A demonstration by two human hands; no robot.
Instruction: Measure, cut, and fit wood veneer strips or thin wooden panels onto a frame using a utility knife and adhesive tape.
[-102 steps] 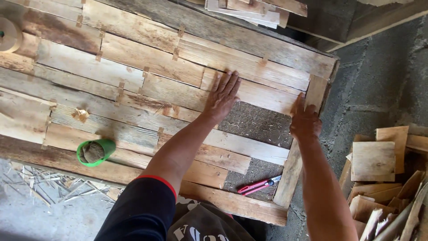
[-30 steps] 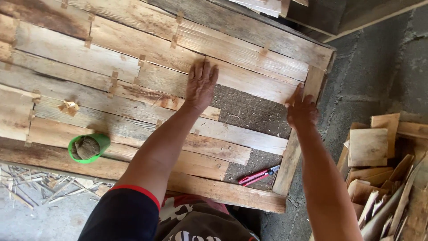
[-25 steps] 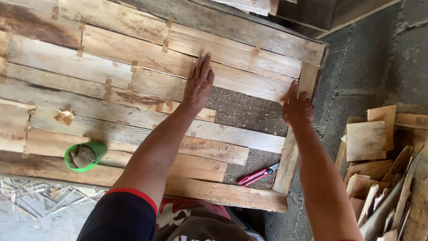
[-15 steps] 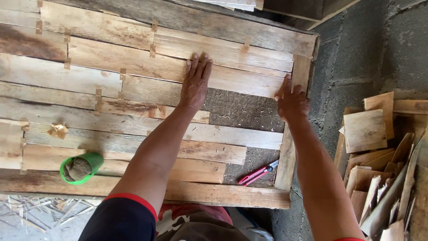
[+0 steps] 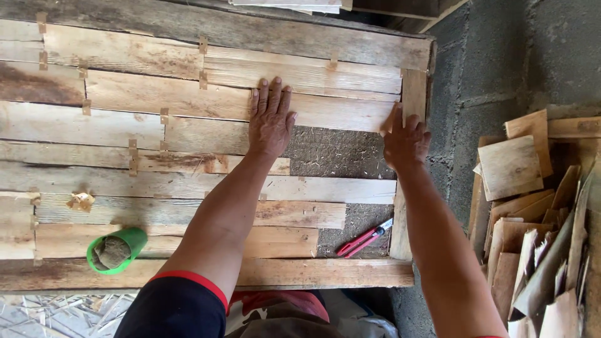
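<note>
A wide panel of thin wooden slats [image 5: 156,94] lies on a plank frame [image 5: 313,273]. My left hand [image 5: 270,119] lies flat, fingers spread, on a pale slat [image 5: 338,111] near the panel's upper right. My right hand [image 5: 405,139] presses the right end of that same slat, beside the upright frame plank [image 5: 413,94]. Below the slat a gap shows dark rough ground [image 5: 338,153]. Neither hand grips anything.
A red-handled cutter [image 5: 364,238] lies in the lower gap near the frame's right side. A green cup [image 5: 116,250] holding a brownish lump sits at lower left. Loose wood offcuts [image 5: 532,213] are piled on the right by a grey block wall [image 5: 501,56].
Both hands have slid up the panel with the slat under them, and the view has shifted so the panel sits lower and further right.
</note>
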